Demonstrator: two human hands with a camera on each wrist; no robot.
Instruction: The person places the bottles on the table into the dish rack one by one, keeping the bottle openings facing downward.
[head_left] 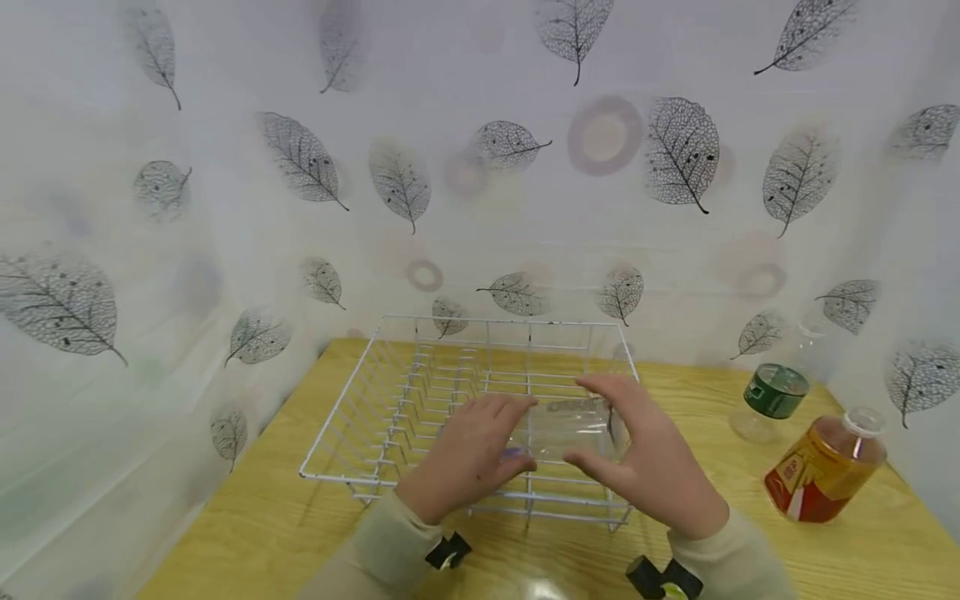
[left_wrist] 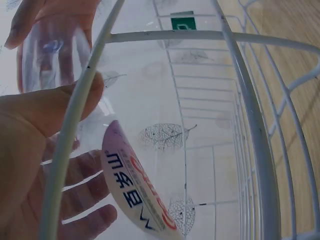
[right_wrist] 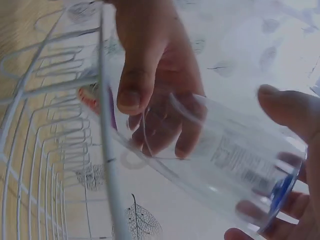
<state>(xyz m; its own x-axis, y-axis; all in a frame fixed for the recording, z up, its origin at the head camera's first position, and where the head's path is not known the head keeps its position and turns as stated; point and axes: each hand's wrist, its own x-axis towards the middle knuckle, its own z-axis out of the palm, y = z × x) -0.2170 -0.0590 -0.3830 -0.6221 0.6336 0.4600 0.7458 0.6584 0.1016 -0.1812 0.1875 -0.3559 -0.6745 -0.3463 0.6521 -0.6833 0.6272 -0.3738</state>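
Note:
A clear plastic bottle [head_left: 568, 430] lies sideways between my two hands, above a white wire dish rack [head_left: 345, 479]. My left hand [head_left: 467, 454] grips its left part, thumb on the near side and fingers round the far side. The left wrist view shows a white and purple label [left_wrist: 134, 182] with blue and red lettering by those fingers. Around the bottle's other end my right hand [head_left: 660, 458] is spread. In the right wrist view its thumb [right_wrist: 287, 111] stands apart from the bottle, while the fingers are behind the end with a blue mark [right_wrist: 282, 190].
On the right of the wooden table [head_left: 247, 533] stand a bottle with an orange and red label [head_left: 813, 479] and a clear bottle with a green label [head_left: 776, 390]. A leaf-patterned sheet [head_left: 480, 225] hangs behind and on both sides.

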